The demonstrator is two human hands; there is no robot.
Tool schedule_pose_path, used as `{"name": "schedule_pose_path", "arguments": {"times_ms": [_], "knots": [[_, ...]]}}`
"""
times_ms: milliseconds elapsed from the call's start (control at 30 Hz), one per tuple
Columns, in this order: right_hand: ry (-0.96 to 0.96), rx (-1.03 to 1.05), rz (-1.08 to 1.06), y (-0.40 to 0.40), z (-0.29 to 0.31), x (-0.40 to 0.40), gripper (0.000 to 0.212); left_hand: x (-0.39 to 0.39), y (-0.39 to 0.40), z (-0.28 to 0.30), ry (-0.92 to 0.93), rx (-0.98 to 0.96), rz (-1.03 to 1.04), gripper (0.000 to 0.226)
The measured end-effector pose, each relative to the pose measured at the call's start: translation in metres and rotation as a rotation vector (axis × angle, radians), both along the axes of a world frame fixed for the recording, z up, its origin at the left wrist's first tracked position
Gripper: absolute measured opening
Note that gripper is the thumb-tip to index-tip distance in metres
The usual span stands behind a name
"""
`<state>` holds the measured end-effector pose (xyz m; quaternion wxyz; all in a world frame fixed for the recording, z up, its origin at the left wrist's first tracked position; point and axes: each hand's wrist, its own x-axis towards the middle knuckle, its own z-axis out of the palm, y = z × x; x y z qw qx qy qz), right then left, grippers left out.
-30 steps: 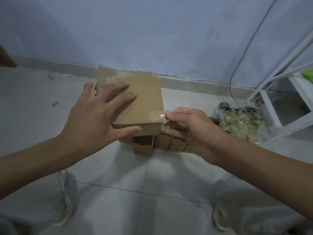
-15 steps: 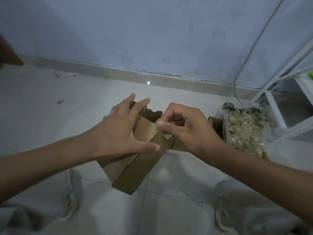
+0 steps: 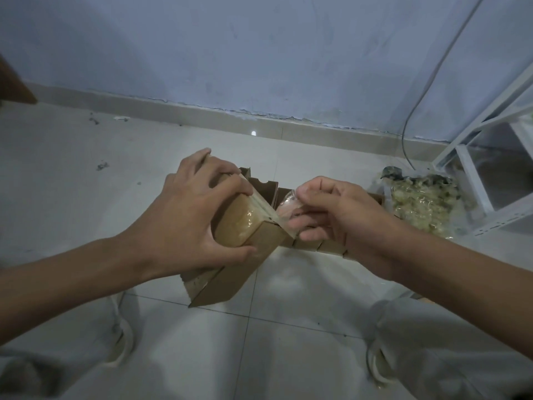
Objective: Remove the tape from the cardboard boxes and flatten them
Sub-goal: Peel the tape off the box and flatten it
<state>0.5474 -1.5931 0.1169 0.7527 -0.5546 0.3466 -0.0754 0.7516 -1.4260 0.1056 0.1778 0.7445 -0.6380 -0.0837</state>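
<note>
The left hand [image 3: 184, 226] grips the cardboard box [image 3: 248, 235] above the tiled floor [image 3: 288, 313]; the right hand [image 3: 331, 215] pinches clear tape [image 3: 284, 210] peeling off its corner. Pulled too sharply, the tape may snap or tear the cardboard. Beyond lie more boxes [image 3: 314, 245], then the wall [image 3: 259, 53].

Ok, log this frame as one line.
left hand grips cardboard box | right hand pinches tape, peeling | boxes behind on floor

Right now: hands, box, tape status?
Left hand grips cardboard box. Right hand fingers pinch clear tape, partly peeled, one end stuck on box. Nothing blocking.
</note>
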Motion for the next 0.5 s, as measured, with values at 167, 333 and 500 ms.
{"name": "schedule_pose_path", "arguments": {"times_ms": [167, 333, 500], "knots": [[-0.063, 0.063, 0.081, 0.0, -0.003, -0.005, 0.014, 0.004, 0.001, -0.002, 0.068, -0.072, -0.03, 0.078], [-0.074, -0.262, 0.268, -0.004, 0.015, -0.009, 0.036, 0.005, -0.002, -0.004, 0.203, -0.074, 0.027, 0.07], [-0.061, -0.647, 0.241, 0.006, 0.002, -0.004, 0.024, 0.0, -0.004, -0.005, 0.185, -0.064, 0.002, 0.069]]}}
